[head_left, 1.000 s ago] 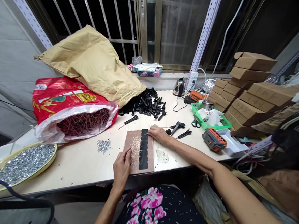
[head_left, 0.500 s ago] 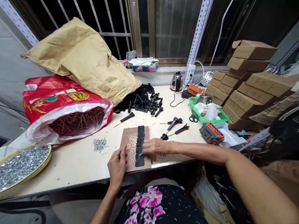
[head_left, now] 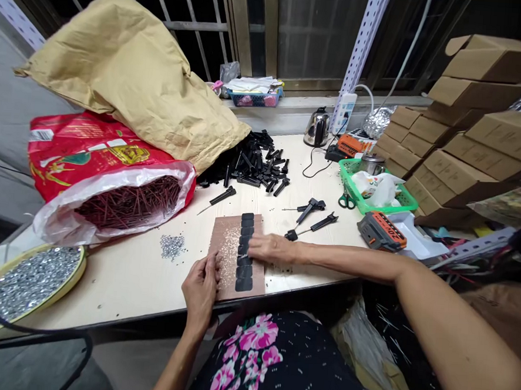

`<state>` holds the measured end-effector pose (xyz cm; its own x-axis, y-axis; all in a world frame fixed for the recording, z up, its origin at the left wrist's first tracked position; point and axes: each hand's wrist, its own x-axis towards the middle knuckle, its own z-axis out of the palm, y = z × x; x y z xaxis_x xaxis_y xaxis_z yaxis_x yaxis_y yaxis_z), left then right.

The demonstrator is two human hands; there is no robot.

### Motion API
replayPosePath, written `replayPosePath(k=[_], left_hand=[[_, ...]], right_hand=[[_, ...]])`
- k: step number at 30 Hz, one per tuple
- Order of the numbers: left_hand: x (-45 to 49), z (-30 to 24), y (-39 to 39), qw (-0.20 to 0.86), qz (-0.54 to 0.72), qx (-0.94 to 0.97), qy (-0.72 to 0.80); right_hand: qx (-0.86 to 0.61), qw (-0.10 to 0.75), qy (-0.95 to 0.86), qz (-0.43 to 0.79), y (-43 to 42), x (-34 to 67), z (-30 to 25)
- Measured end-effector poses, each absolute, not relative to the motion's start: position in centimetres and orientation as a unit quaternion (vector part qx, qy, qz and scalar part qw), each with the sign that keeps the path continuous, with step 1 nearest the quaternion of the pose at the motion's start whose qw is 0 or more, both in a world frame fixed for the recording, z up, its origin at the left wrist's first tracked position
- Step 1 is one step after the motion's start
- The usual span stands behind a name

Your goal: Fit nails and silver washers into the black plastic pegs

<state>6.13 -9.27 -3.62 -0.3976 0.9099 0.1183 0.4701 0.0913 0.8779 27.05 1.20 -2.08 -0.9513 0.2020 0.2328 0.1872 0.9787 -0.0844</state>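
Note:
A brown board lies at the table's near edge, with a column of black pads down its middle and small silver bits scattered on its left half. My left hand rests on the board's lower left corner, fingers curled against its edge. My right hand lies on the board's right side, fingertips touching the black pads about halfway down; what is under them is hidden. A small heap of silver bits sits left of the board.
A red bag of dark nails and a tan paper sack fill the left. A pile of black parts, assembled black tools, a yellow tray of silver nuts, green basket, orange tool, stacked cartons.
My right hand moved from the board's top right corner down to the middle of the black pads. The left hand stayed at the lower left. The camera view shifted slightly.

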Motion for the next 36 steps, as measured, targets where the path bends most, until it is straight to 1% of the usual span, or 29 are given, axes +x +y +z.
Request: replayPosePath(k=[5, 9, 12, 16, 19, 22, 24, 25, 27, 29, 32, 36], left_hand=[[6.4, -3.2, -9.3, 0.25, 0.458, 0.482, 0.704], [6.3, -3.1, -9.4, 0.272, 0.456, 0.471, 0.704], [6.0, -3.2, -9.5, 0.276, 0.449, 0.477, 0.703], [5.5, -3.4, -9.5, 0.285, 0.45, 0.482, 0.695], [5.5, -3.6, -9.6, 0.29, 0.46, 0.48, 0.688], [5.8, -3.3, -9.8, 0.317, 0.472, 0.464, 0.679], [5.5, -2.7, -9.9, 0.343, 0.477, 0.448, 0.674], [5.0, -2.3, -10.0, 0.343, 0.478, 0.444, 0.676], [3.3, -1.6, -10.0, 0.301, 0.478, 0.445, 0.695], [0.8, -1.2, -10.0, 0.217, 0.464, 0.458, 0.726], [-3.2, -1.6, -10.1, 0.121, 0.422, 0.481, 0.759], [-5.7, -3.2, -9.8, 0.089, 0.359, 0.529, 0.764]], right_hand=[[-0.113, 0.156, -0.981, 0.018, -0.1, 26.9, -3.1], [-0.127, 0.155, -0.979, 0.021, -0.4, 26.8, -2.8], [-0.16, 0.152, -0.975, 0.038, 0.1, 28.2, -1.5], [-0.28, 0.123, -0.951, 0.053, 1.8, 32.3, 1.1], [-0.309, 0.108, -0.944, 0.042, 4.3, 33.5, 2.9], [-0.309, 0.15, -0.939, 0.003, 8.1, 30.0, 3.5], [-0.302, 0.174, -0.937, -0.01, 11.1, 25.5, 2.8], [-0.292, 0.173, -0.941, -0.014, 12.4, 23.1, 2.2], [-0.269, 0.158, -0.95, -0.014, 14.6, 18.5, 0.7], [-0.243, 0.128, -0.961, -0.011, 15.9, 15.2, -0.8], [-0.224, 0.093, -0.97, -0.003, 16.5, 13.1, -2.4], [-0.223, 0.089, -0.971, 0.006, 16.3, 13.6, -2.9]])
